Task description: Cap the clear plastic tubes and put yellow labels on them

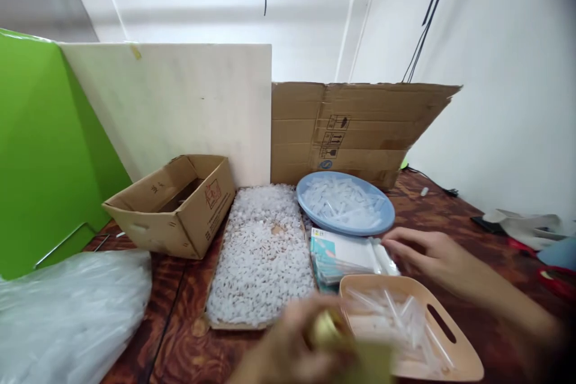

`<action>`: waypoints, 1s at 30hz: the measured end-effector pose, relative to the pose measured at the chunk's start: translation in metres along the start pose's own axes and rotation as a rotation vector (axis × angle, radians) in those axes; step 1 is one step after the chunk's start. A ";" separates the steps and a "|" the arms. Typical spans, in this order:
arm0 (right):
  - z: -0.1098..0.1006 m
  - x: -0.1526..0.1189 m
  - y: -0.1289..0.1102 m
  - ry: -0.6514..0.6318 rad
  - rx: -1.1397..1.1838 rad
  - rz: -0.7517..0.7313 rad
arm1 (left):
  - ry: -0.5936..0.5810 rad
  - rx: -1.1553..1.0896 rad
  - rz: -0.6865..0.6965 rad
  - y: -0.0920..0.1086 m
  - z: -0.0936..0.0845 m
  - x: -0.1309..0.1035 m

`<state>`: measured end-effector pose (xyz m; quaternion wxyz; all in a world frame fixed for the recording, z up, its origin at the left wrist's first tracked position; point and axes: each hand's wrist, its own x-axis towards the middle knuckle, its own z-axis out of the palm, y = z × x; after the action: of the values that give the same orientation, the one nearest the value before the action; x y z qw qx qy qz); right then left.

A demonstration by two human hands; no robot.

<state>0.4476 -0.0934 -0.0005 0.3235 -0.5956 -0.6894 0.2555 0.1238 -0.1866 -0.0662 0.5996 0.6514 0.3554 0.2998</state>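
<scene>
A blurred gold thing (327, 330) is clamped in the left hand (294, 336), beside the tray (463, 354); the right hand (420, 247) is at the packets (344, 258), whether gripping I cannot tell; packets already stacked, tubes (407, 318) in the tray and strips (339, 201) in the basin (355, 230) left loose

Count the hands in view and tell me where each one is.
2. The left hand, blurred, is at the bottom, holding a gold thing; the right hand is at the right end of the packs. No others show.
</scene>
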 end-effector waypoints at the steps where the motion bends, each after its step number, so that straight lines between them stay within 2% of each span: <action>1: 0.013 0.003 -0.016 -0.062 -0.086 -0.057 | 0.056 0.009 0.020 0.006 -0.029 -0.001; 4: 0.051 0.040 -0.052 -0.148 -0.301 -0.140 | 0.367 0.153 0.011 0.018 -0.123 0.012; 5: 0.062 0.060 -0.059 -0.148 -0.332 -0.121 | 0.412 0.262 -0.018 0.018 -0.152 0.021; 7: 0.085 0.105 -0.066 -0.141 -0.379 -0.061 | 0.324 0.406 -0.108 0.014 -0.198 0.040; 8: 0.097 0.127 -0.067 -0.142 -0.401 -0.015 | 0.272 0.416 -0.134 0.010 -0.214 0.050; 10: 0.120 0.165 -0.063 -0.173 -0.439 0.091 | 0.144 0.442 -0.198 -0.001 -0.233 0.066; 12: 0.142 0.191 -0.056 -0.213 -0.458 0.190 | 0.012 0.472 -0.255 -0.013 -0.239 0.077; 14: 0.159 0.205 -0.047 -0.236 -0.462 0.271 | -0.076 0.510 -0.293 -0.024 -0.239 0.086; 15: 0.164 0.209 -0.043 -0.235 -0.459 0.305 | -0.089 0.535 -0.302 -0.029 -0.240 0.090; 17: 0.166 0.215 -0.035 -0.202 -0.448 0.358 | -0.041 0.587 -0.287 -0.038 -0.242 0.098; 21: 0.150 0.215 -0.030 0.010 -0.426 0.388 | 0.153 0.677 -0.207 -0.052 -0.245 0.117; 24: 0.146 0.202 -0.038 0.259 -0.411 0.349 | 0.177 0.723 -0.205 -0.062 -0.238 0.129; 27: 0.163 0.180 -0.051 0.441 -0.332 0.252 | 0.122 0.748 -0.241 -0.068 -0.226 0.132; 30: 0.191 0.166 -0.064 0.476 -0.104 0.149 | 0.101 0.764 -0.263 -0.070 -0.218 0.132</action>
<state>0.2485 0.0661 -0.0558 0.4258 -0.7041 -0.5602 0.0956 0.0131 0.0481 -0.1189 0.3294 0.7608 0.5505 0.0982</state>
